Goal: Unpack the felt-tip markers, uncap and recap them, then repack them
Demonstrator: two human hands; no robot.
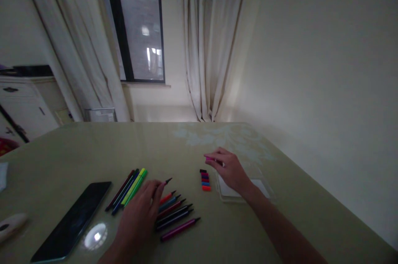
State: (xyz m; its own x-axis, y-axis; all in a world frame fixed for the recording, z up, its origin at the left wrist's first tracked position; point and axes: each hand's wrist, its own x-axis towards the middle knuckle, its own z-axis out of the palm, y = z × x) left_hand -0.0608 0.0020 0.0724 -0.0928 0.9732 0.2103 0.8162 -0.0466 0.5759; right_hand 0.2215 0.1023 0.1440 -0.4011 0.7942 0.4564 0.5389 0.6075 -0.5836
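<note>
One uncapped felt-tip marker [168, 181], one pink cap [209, 158], both in your grip.
Your left hand [141, 206] pinches the marker left of the row of loose caps [205, 180]; your right hand [231, 170] grips the pink cap near the row's far end. Left of that row lie six bare-tipped markers [174, 219], then capped markers [126, 192] farther left.
</note>
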